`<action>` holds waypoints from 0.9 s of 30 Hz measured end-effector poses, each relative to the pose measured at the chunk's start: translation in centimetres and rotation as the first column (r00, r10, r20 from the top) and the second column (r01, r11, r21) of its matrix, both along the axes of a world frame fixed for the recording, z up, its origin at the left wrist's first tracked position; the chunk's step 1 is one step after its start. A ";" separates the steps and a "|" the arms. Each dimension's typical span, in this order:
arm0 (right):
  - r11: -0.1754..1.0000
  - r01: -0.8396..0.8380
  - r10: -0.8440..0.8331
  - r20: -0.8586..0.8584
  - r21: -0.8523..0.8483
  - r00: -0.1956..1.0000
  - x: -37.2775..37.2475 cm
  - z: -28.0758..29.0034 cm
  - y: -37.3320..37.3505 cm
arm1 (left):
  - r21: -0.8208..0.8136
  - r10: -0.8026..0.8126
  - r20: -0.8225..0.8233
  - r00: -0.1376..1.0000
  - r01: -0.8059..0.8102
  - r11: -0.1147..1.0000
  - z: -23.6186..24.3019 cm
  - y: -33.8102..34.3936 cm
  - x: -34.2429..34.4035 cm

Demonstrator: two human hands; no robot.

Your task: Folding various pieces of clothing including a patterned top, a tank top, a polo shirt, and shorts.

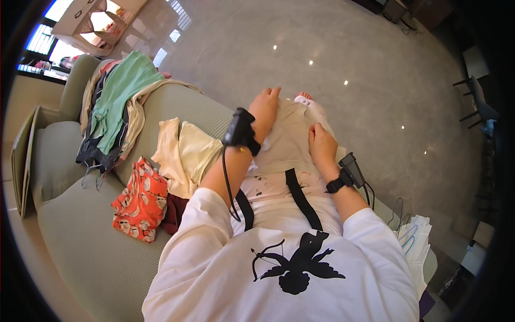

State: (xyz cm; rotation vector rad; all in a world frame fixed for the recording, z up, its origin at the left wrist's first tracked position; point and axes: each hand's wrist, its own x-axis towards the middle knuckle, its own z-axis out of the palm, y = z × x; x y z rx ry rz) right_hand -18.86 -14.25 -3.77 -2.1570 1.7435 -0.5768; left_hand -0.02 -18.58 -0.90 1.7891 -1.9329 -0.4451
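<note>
A beige garment (292, 129) is spread over my lap and legs; its exact kind cannot be made out. At its far left edge is my left hand (264, 110), fingers drawn together on the cloth. My right hand (323, 146) is closed at the garment's right side, nearer to me, with the thumb uppermost. Both wrists wear black strapped devices with cables. Under the garment's near edge shows light pink patterned cloth (268, 184), with two black straps (303, 201) running over it.
On the grey-green sofa (80, 231) to my left lie cream folded clothes (193, 145), a red patterned folded garment (142, 201) and a pile topped by a green garment (129, 88). White garments on hangers (416, 241) lie at my right. Chairs (480, 102) stand across the shiny floor.
</note>
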 end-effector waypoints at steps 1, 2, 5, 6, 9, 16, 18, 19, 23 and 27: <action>1.000 0.009 -0.009 0.000 -0.004 1.000 0.0 0.0 0.0 | -0.210 0.023 0.063 0.998 -0.010 0.978 0.3 0.4 -1.0; 1.000 0.014 -0.014 0.003 -0.004 1.000 -0.1 0.0 0.0 | -0.433 0.068 0.109 0.992 -0.014 0.901 0.7 1.3 -1.9; 0.998 -0.012 0.014 0.019 -0.057 1.000 -0.4 -0.3 -0.2 | -0.242 -0.324 0.168 0.931 0.358 0.902 1.2 5.9 -4.0; 0.999 0.004 -0.001 0.043 -0.052 0.999 -0.5 -0.4 -0.3 | -0.260 -0.301 0.164 0.939 0.336 0.905 1.1 7.2 -3.8; 0.999 0.044 -0.043 0.073 -0.015 0.996 -0.9 -0.5 -0.8 | -0.230 -0.045 -0.006 0.999 0.043 0.972 0.5 9.3 -1.3; 0.999 -0.030 0.031 0.093 -0.011 0.995 -2.8 -0.2 0.0 | -0.141 0.135 -0.048 0.990 -0.140 0.980 -0.9 9.8 2.8; 0.992 -0.027 0.037 0.074 -0.125 0.997 -4.4 -0.4 1.0 | -0.216 0.234 -0.036 0.972 -0.236 0.947 -1.5 10.8 3.4; 0.986 0.045 -0.036 0.062 -0.162 0.997 -5.5 -0.6 1.5 | -0.310 0.338 -0.037 0.941 -0.332 0.891 -2.0 11.6 3.8; 0.882 0.333 -0.419 0.228 0.333 0.879 -9.1 -2.2 3.8 | 0.165 0.614 -0.235 0.753 -0.592 0.789 -4.7 15.7 5.2; 0.826 0.202 -0.451 0.403 0.527 0.796 -10.7 -2.6 4.4 | 0.448 0.651 -0.499 0.572 -0.472 0.759 -5.6 16.4 6.9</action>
